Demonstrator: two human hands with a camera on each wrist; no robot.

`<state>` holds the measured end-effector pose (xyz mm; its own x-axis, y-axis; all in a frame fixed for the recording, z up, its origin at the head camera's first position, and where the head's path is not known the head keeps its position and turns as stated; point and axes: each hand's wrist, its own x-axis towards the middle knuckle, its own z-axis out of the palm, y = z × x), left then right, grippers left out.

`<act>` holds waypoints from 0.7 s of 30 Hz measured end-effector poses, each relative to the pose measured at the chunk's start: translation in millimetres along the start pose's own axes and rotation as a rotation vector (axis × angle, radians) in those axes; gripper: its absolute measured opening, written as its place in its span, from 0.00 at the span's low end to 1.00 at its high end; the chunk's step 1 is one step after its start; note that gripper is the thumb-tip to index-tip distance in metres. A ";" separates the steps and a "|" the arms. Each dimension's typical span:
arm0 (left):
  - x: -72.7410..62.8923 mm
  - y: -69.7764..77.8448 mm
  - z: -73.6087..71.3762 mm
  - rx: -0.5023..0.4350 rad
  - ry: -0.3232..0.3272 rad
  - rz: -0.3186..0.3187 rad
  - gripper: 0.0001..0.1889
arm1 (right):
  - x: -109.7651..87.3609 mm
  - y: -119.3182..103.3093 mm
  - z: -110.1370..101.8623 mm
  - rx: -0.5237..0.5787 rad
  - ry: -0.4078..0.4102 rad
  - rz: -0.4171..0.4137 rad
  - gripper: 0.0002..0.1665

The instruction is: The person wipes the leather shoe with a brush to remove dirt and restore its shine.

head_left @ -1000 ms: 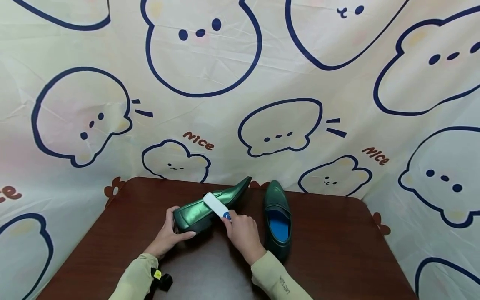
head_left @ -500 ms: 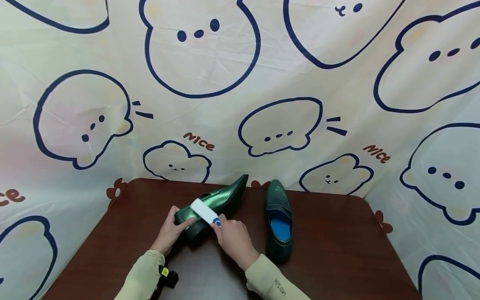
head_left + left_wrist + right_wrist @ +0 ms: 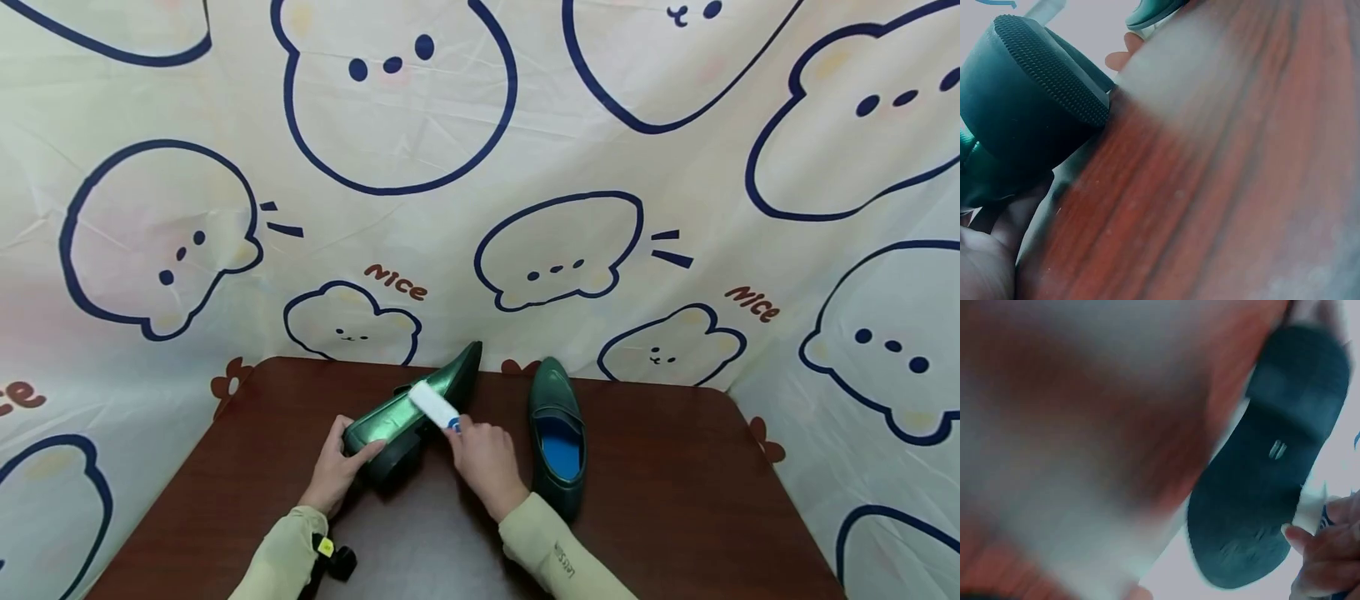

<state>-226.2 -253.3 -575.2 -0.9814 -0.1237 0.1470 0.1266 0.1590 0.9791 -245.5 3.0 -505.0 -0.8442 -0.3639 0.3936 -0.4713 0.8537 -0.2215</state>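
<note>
A shiny dark green loafer [image 3: 386, 421] is held tilted on its side, its toe pointing to the back right. My left hand [image 3: 335, 467] grips it at the heel, with the thumb over the near side. A white oblong tool with a blue mark [image 3: 432, 403] lies against the loafer's side, near the middle. My right hand [image 3: 487, 462] pinches the tool's near end. The left wrist view shows the textured heel block [image 3: 1029, 87]; in the right wrist view the black sole [image 3: 1260, 469] faces the camera. The tool's underside is hidden.
A second green loafer [image 3: 553, 392] with a blue insole stands upright just right of my right hand. The brown wooden table [image 3: 675, 483] meets a cartoon-printed cloth [image 3: 555, 167] at its back edge. A black device [image 3: 341, 562] hangs at my left wrist.
The white tool slid toward the heel, then back toward the toe along the loafer's side. The loafer's toe shifted left, and the left thumb moved up onto the side.
</note>
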 end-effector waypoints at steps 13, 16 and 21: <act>-0.8 -2.8 7.7 -0.023 0.011 0.037 0.21 | -4.2 -16.2 -4.3 0.044 -0.052 -0.125 0.18; -1.8 -4.0 6.2 -0.025 0.017 0.034 0.21 | -7.9 -25.3 1.6 0.057 -0.069 -0.182 0.19; -2.9 -2.7 0.9 -0.034 0.026 0.029 0.21 | -1.4 -20.2 4.6 0.024 -0.007 -0.119 0.18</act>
<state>-223.8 -252.5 -578.3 -0.9732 -0.1449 0.1785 0.1602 0.1295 0.9786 -236.0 -15.4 -505.2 -0.7838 -0.4646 0.4121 -0.5740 0.7951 -0.1955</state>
